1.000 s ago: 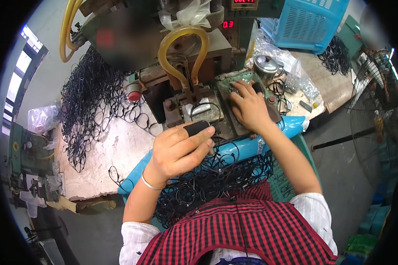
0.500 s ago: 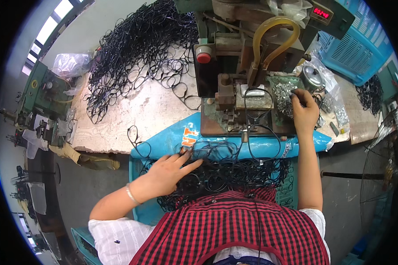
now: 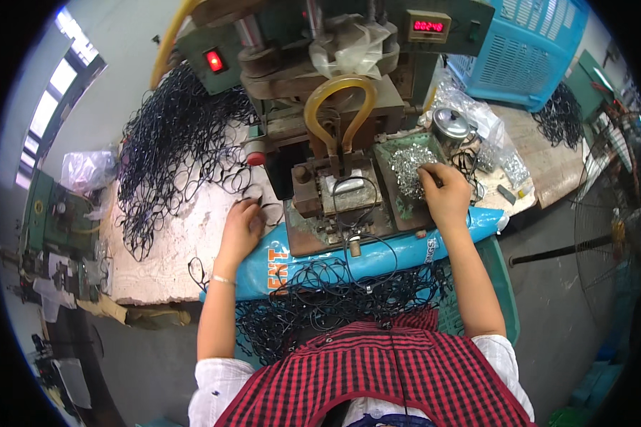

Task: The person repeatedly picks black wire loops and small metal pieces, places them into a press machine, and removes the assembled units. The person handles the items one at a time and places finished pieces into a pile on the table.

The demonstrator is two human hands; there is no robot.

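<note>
I see the right hand [image 3: 449, 197] at the right edge of the green tray [image 3: 404, 208], nearer than the other to the metal bits [image 3: 406, 168], which lie just left of its bent fingertips. The left hand [image 3: 242, 226] curls near the table's [image 3: 157, 265] front edge, beside black loops [image 3: 271, 214]. Whether either grips anything, I can't tell.

Right hand [image 3: 447, 194] at tray [image 3: 404, 208]; grip unclear
</note>
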